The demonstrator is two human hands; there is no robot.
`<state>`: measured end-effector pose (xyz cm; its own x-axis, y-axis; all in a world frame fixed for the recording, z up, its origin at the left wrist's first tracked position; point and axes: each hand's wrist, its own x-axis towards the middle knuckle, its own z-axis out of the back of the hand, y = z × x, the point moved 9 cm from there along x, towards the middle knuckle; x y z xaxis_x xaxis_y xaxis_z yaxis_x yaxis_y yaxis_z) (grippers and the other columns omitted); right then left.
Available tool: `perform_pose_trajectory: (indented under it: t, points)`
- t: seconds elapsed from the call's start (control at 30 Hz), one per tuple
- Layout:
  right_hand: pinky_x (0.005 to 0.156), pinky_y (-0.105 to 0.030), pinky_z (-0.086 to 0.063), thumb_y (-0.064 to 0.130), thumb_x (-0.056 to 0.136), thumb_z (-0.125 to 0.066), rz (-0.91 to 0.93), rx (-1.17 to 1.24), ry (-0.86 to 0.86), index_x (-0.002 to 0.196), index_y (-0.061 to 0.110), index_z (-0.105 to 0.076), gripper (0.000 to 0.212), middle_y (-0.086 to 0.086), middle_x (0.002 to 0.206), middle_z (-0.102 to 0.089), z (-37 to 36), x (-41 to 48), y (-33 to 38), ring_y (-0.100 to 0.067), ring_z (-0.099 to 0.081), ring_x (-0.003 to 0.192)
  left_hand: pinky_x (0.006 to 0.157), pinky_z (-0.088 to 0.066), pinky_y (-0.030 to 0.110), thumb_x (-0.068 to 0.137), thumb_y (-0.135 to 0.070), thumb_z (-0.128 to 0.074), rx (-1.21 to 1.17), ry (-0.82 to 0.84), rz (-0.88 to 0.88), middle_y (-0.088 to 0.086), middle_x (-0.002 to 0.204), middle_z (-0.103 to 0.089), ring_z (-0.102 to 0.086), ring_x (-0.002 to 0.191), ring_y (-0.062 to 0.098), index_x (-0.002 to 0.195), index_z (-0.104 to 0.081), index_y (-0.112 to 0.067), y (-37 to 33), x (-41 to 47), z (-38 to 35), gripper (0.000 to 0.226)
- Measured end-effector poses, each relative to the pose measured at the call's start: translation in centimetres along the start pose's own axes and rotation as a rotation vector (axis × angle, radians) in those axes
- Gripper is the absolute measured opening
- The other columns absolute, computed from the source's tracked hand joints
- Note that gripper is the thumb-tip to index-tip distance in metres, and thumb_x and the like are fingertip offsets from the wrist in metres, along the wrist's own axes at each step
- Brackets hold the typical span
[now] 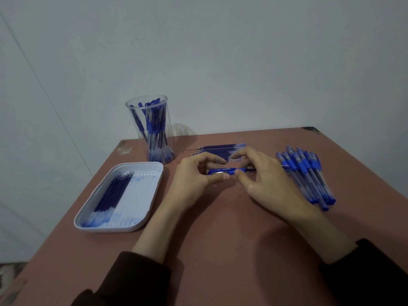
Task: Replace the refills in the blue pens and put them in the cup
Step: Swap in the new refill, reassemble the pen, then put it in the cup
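Tabletop (220, 239): left hand (194, 175), right hand (265, 180) pinch pen (225, 171).

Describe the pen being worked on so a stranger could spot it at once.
On the reddish table, look between the white tray at left and the pile of pens at right. There the left hand and right hand pinch one pen crosswise; it alone is held, off the pile and outside the cup.
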<state>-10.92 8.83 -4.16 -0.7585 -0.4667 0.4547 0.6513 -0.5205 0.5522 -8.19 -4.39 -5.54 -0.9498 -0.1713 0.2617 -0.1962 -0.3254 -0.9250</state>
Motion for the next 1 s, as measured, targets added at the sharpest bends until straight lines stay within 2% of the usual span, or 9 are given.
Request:
perform_pose_trajectory:
  t: [0.1, 0.27, 0.5, 0.57, 0.63, 0.73, 0.8, 0.9, 1.0]
  points:
    - [0.080, -0.039, -0.050, 0.014, 0.087, -0.060, -0.019, 0.086, 0.027, 0.106, 0.030, -0.053, 0.026, 0.009, 0.087, -0.064, -0.2, 0.0, -0.3, -0.013, -0.060, 0.086, 0.075, -0.054, 0.030, 0.067, -0.009, -0.082, 0.044, 0.009, -0.017, -0.007, 0.068, -0.071, -0.066, 0.072, 0.014, 0.083, -0.068, -0.022, -0.1, 0.0, 0.0, 0.025]
    - [0.071, -0.031, -0.048, 0.011, 0.088, -0.061, -0.003, 0.159, 0.032, 0.105, 0.032, -0.045, 0.032, 0.013, 0.074, -0.062, 0.1, -0.1, 0.2, -0.009, -0.060, 0.077, 0.068, -0.052, 0.023, 0.066, -0.010, -0.083, 0.051, 0.008, -0.046, -0.009, 0.065, -0.069, -0.064, 0.066, 0.005, 0.077, -0.067, -0.025, -0.2, -0.1, -0.2, 0.024]
    - [0.070, -0.034, -0.050, 0.012, 0.090, -0.059, 0.008, 0.202, 0.051, 0.104, 0.033, -0.044, 0.029, 0.012, 0.073, -0.061, -0.4, -0.1, 0.3, -0.012, -0.060, 0.075, 0.068, -0.052, 0.026, 0.064, -0.011, -0.083, 0.050, 0.001, -0.071, -0.009, 0.064, -0.069, -0.063, 0.065, 0.007, 0.075, -0.068, -0.025, 0.0, 0.1, -0.1, 0.023]
    - [0.068, -0.028, -0.048, 0.011, 0.090, -0.058, 0.015, 0.212, 0.047, 0.103, 0.032, -0.045, 0.028, 0.012, 0.073, -0.062, -0.5, -0.1, 0.2, -0.010, -0.060, 0.073, 0.070, -0.053, 0.027, 0.064, -0.010, -0.083, 0.039, -0.004, -0.065, -0.008, 0.066, -0.069, -0.064, 0.067, 0.008, 0.077, -0.068, -0.023, 0.1, 0.2, 0.0, 0.023]
    - [0.064, -0.017, -0.045, 0.011, 0.091, -0.058, 0.007, 0.251, 0.028, 0.103, 0.029, -0.048, 0.024, 0.010, 0.075, -0.064, -0.5, -0.1, 0.0, -0.005, -0.060, 0.072, 0.069, -0.053, 0.027, 0.065, -0.005, -0.082, -0.018, -0.031, -0.054, -0.006, 0.067, -0.070, -0.064, 0.069, 0.011, 0.079, -0.068, -0.019, 0.2, 0.3, 0.3, 0.024]
    - [0.065, -0.008, -0.040, 0.011, 0.092, -0.056, -0.010, 0.328, -0.021, 0.101, 0.025, -0.054, 0.017, 0.007, 0.082, -0.067, -0.5, 0.1, -0.2, -0.001, -0.060, 0.077, 0.068, -0.055, 0.023, 0.071, 0.002, -0.076, -0.216, -0.080, -0.018, 0.001, 0.071, -0.070, -0.065, 0.070, 0.012, 0.086, -0.068, -0.011, 0.4, 0.3, 0.2, 0.021]
    - [0.067, -0.013, -0.042, 0.013, 0.092, -0.056, 0.004, 0.351, -0.040, 0.099, 0.033, -0.054, 0.021, 0.007, 0.083, -0.067, -0.6, 0.2, -0.1, -0.003, -0.061, 0.077, 0.070, -0.055, 0.022, 0.076, 0.004, -0.071, -0.382, -0.125, 0.010, 0.004, 0.072, -0.070, -0.066, 0.070, 0.012, 0.091, -0.067, -0.005, 0.5, 0.2, 0.1, 0.018]
    - [0.071, -0.031, -0.051, 0.013, 0.092, -0.056, 0.024, 0.331, -0.001, 0.099, 0.045, -0.052, 0.033, 0.014, 0.086, -0.068, -1.5, 0.2, 0.0, -0.006, -0.064, 0.077, 0.075, -0.055, 0.026, 0.079, 0.003, -0.068, -0.460, -0.240, -0.002, 0.002, 0.074, -0.070, -0.067, 0.076, 0.014, 0.091, -0.066, -0.006, 0.6, 0.2, 1.5, 0.014]
    - [0.070, -0.028, -0.048, 0.013, 0.090, -0.059, 0.026, 0.253, 0.020, 0.100, 0.046, -0.053, 0.034, 0.028, 0.083, -0.064, -2.1, 0.2, -0.4, 0.001, -0.060, 0.073, 0.074, -0.055, 0.027, 0.082, 0.001, -0.066, -0.422, -0.363, -0.079, -0.005, 0.071, -0.069, -0.067, 0.076, 0.014, 0.089, -0.065, -0.010, -0.6, 0.0, 4.2, 0.013]
